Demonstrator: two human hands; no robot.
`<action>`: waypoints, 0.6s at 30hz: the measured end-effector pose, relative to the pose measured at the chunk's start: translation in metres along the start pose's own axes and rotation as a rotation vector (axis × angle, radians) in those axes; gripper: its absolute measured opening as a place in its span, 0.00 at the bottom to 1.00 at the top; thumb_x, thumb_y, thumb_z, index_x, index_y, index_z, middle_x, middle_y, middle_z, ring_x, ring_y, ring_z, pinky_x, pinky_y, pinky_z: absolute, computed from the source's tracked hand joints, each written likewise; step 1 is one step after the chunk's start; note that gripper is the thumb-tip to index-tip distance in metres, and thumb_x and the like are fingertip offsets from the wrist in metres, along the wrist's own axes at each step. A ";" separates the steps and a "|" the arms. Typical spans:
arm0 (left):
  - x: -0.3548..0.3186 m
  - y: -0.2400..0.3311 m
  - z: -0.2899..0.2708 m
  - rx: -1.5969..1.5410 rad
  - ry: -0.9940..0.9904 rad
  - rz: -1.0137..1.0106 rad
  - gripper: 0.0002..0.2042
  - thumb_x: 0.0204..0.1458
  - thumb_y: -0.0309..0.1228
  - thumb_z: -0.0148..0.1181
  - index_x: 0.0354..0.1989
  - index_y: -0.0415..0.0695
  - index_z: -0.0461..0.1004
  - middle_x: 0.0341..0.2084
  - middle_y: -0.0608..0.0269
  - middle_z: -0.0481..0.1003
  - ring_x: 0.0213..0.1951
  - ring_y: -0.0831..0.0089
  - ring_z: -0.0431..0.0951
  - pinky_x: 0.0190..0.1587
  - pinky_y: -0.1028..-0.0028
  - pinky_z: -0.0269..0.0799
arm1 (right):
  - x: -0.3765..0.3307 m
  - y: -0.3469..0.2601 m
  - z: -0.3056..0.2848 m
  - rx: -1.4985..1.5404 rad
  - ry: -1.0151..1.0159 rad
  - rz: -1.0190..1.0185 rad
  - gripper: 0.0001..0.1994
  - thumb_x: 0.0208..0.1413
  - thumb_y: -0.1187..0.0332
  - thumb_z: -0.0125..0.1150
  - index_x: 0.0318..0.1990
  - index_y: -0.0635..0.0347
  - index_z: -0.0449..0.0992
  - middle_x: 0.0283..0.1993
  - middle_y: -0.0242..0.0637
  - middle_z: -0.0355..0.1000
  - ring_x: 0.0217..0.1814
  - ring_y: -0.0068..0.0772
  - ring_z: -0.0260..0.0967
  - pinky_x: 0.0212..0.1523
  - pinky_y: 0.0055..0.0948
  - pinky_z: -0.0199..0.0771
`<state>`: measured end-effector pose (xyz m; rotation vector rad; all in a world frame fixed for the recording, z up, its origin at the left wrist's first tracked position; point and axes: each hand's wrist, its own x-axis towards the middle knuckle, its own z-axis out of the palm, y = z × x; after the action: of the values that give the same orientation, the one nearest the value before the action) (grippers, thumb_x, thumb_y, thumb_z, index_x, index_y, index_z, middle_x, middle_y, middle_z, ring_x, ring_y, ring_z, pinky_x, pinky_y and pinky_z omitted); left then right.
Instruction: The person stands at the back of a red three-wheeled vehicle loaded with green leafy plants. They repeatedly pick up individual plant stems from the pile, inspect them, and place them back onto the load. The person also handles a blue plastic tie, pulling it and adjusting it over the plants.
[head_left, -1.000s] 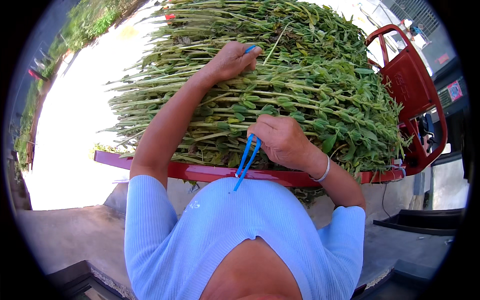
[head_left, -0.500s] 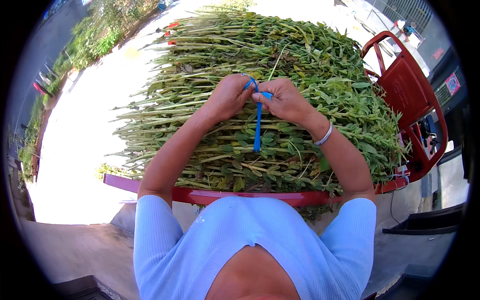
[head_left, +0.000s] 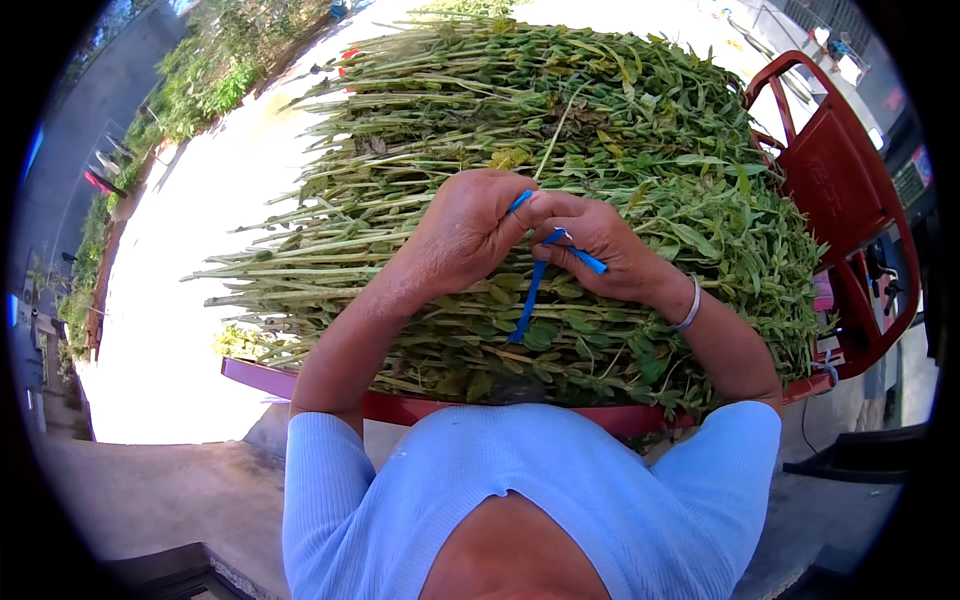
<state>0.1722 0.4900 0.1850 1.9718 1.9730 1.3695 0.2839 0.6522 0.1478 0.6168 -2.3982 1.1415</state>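
Note:
A flat blue strip [head_left: 528, 305], like a plastic tie, runs between my two hands, one end hanging down over the plants. My left hand [head_left: 462, 235] is closed on it, a short blue piece showing at the fingertips. My right hand [head_left: 612, 252] pinches the strip, with a loop and a short end sticking out by the thumb. The fingertips of both hands meet. Beneath them lies a big heap of cut green leafy stalks [head_left: 690, 260], stems to the left and leafy tops to the right. A pale stem [head_left: 558, 130] rises just beyond my hands.
The heap rests in a red-edged cart; its near rail [head_left: 390, 408] runs close in front of my body. A red metal seat frame [head_left: 835, 190] stands at the right. Sunlit ground [head_left: 190, 330] and green bushes [head_left: 215, 85] lie to the left.
Both hands have come nearer to my body and slightly right, still closed on the blue strip. The fingers have shifted along it, and its hanging end now slants.

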 end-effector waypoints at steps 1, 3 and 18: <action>-0.006 -0.004 0.011 0.016 -0.001 0.063 0.18 0.62 0.37 0.49 0.22 0.39 0.66 0.15 0.58 0.62 0.20 0.59 0.66 0.25 0.64 0.61 | -0.002 0.002 0.002 0.078 0.047 0.002 0.06 0.53 0.75 0.61 0.29 0.63 0.68 0.28 0.40 0.62 0.30 0.43 0.63 0.30 0.39 0.63; -0.020 -0.001 0.021 0.229 -0.059 0.034 0.16 0.58 0.37 0.55 0.21 0.41 0.65 0.18 0.60 0.63 0.21 0.61 0.66 0.25 0.63 0.61 | -0.006 0.013 0.002 0.042 0.036 -0.011 0.07 0.56 0.72 0.60 0.29 0.63 0.70 0.26 0.40 0.61 0.29 0.42 0.61 0.29 0.37 0.61; -0.075 0.034 0.076 0.608 0.297 0.150 0.10 0.45 0.29 0.66 0.34 0.42 0.74 0.27 0.62 0.71 0.29 0.63 0.74 0.31 0.67 0.71 | 0.005 0.010 -0.004 0.135 -0.234 -0.128 0.05 0.59 0.71 0.58 0.36 0.62 0.76 0.32 0.40 0.73 0.34 0.40 0.73 0.34 0.35 0.70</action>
<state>0.2576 0.4629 0.1182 2.2928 2.6860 1.2513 0.2750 0.6599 0.1468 0.9828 -2.4430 1.2429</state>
